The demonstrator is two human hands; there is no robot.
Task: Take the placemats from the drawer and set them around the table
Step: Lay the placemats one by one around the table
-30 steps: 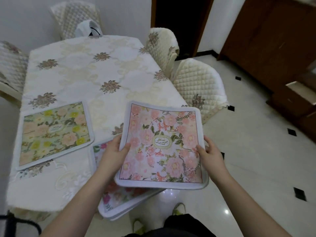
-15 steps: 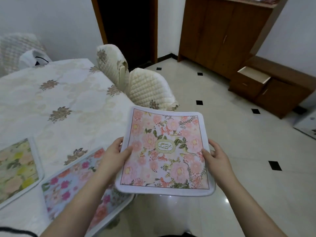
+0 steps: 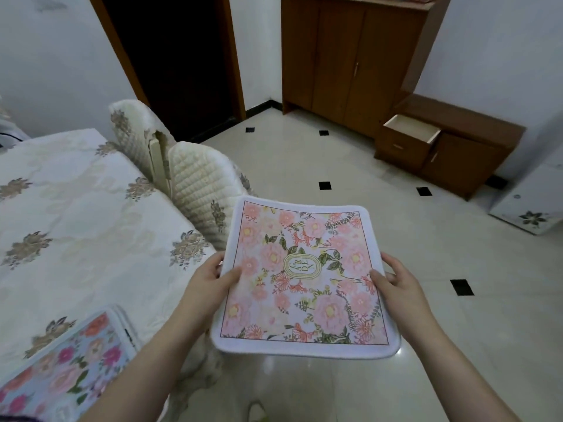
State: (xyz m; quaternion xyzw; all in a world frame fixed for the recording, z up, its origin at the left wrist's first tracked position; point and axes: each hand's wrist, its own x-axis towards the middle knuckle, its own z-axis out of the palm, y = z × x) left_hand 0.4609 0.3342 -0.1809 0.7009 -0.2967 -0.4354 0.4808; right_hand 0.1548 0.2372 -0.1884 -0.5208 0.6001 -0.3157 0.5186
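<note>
Cream glossy floor tiles (image 3: 380, 226) with small black diamond insets fill the room right of the table (image 3: 76, 214), which wears a pale embroidered cloth with brownish flower motifs. Person holds a pink floral placemat (image 3: 304, 278) in the air just off the table's near-right corner, over the floor, roughly level. Left hand (image 3: 207, 278) grips its left edge, thumb on top, fingers tucked under; right hand (image 3: 396, 281) grips the right edge the same way, thumb on the print. Mat has a white border and a gold oval label in the middle. Blue floral placemat (image 3: 61, 370) lies on the table's near edge, part cut off by the frame; looks like more mat edges stacked beneath it, count unclear. Two quilted cream chairs (image 3: 198, 184) are pushed in on the table's right side, touching each other. Beyond the table's far-right corner is a dark doorway (image 3: 176, 62) with a wood frame. Further right of the table stands a tall brown cabinet (image 3: 350, 56), then a low wood unit with one drawer (image 3: 411, 132) pulled open. White box with a flower print (image 3: 530, 205) sits on the floor at the far right, well apart from the table.
</note>
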